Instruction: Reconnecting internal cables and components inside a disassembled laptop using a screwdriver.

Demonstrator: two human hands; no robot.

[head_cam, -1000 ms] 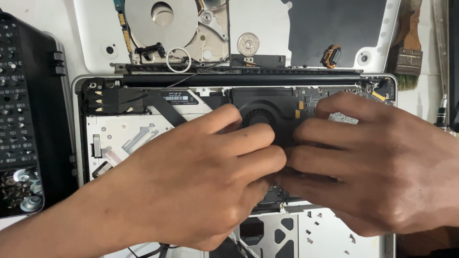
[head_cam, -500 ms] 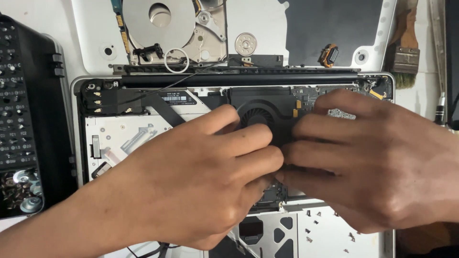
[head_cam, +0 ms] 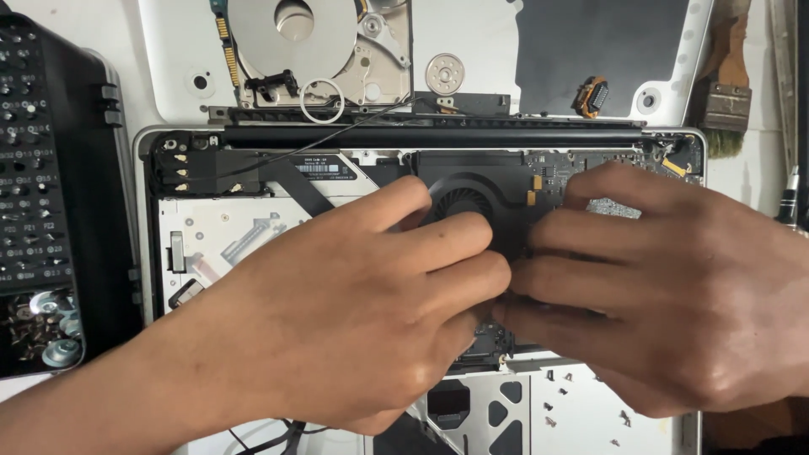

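An opened laptop (head_cam: 253,244) is laid flat with its bottom cover off, and both hands are pressed together over the middle of its interior. The left hand (head_cam: 354,312) enters from seven o'clock and lies palm down, its fingers extended toward three o'clock and resting on the dark board area just below the round cooling fan (head_cam: 459,202). The right hand (head_cam: 674,286) enters from four o'clock with its fingers curled toward nine o'clock, the tips meeting those of the left hand. Whether anything small is pinched between the fingertips cannot be told, as the contact point is hidden by the fingers themselves. The fan is seen at twelve o'clock of the meeting fingertips, partly covered by them. As for progress, the disassembly is judged to be well advanced: the cover has been removed, loose screws (head_cam: 581,396) are scattered on the bare metal at five o'clock, and a bay at ten o'clock of the left hand stands vacant. The fan and board appear to remain seated in the case, so their removal is judged to be left. A second opened machine with a shiny disk platter (head_cam: 295,38) is set at twelve o'clock, a bit case (head_cam: 38,168) at nine o'clock, and a brush (head_cam: 725,93) at two o'clock.
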